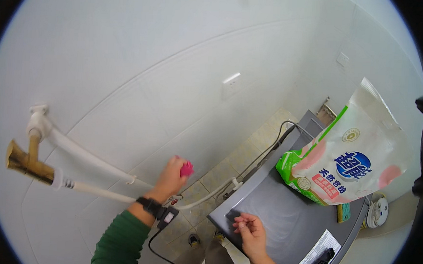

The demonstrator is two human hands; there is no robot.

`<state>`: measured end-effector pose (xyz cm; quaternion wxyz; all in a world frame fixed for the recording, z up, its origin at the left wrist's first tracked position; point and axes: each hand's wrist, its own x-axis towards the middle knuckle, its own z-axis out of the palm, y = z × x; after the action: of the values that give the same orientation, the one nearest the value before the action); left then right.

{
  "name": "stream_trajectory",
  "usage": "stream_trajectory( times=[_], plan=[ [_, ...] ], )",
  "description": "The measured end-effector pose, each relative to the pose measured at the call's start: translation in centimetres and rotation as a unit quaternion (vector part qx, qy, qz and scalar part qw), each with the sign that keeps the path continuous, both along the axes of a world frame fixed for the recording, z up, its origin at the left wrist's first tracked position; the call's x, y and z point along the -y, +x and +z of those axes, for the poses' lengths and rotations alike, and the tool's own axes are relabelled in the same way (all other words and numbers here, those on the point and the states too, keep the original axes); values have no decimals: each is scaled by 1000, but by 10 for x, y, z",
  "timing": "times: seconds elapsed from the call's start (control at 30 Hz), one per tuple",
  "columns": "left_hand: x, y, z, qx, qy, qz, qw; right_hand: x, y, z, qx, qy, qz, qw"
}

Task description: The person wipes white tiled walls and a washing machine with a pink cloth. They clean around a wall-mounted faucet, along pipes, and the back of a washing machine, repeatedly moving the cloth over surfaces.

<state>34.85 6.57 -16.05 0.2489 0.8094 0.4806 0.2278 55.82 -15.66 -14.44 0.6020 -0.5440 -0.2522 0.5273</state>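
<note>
My left hand [173, 176] is closed around a small bright pink item [186, 169], which looks like a cloth or scrubber. Most of that item is hidden in the fist, held out near the white tiled wall. My right hand [251, 233] hovers low over the near left corner of a grey washing machine's top [283, 212]. Its fingers are half curled, and nothing shows between them. A dark patch [232, 215] on the machine lies just beyond the fingertips. Faint whitish streaks mark the grey surface.
On the machine stand a large detergent bag [355, 151], a yellow-green sponge [344, 212] and a printed sheet [314, 254] under a black object [322, 261]. A brass tap [31, 164] feeds a white hose [102, 191] along the wall. A wall socket [231, 85] sits above.
</note>
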Motion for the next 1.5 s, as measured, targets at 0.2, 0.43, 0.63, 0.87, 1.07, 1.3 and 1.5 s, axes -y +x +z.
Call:
stream_trajectory(
  times=[0.2, 0.43, 0.63, 0.87, 1.07, 1.3, 1.5],
  plan=[
    [-88, 57, -7, -260, 283, -159, 910, -1, 22, -26, 164, 55, 27, 984],
    [-134, 25, -89, -531, 330, -369, 688, 0, 38, -23, 71, 54, 42, 995],
    [-119, -21, -204, -658, 75, -397, 636, -5, 38, -19, 5, 64, 25, 998],
    [-77, -67, -200, -791, -15, -526, 313, -8, 36, -20, -7, 70, -8, 998],
    [-135, 35, -148, -655, 295, -492, 493, -10, 32, -21, 11, 65, -22, 998],
    [-145, 10, -183, -602, 164, -453, 636, -9, 32, -21, 20, 67, -23, 997],
    [-92, -69, -175, -732, -84, -492, 464, -7, 31, -23, 7, 64, -18, 998]
  ],
)
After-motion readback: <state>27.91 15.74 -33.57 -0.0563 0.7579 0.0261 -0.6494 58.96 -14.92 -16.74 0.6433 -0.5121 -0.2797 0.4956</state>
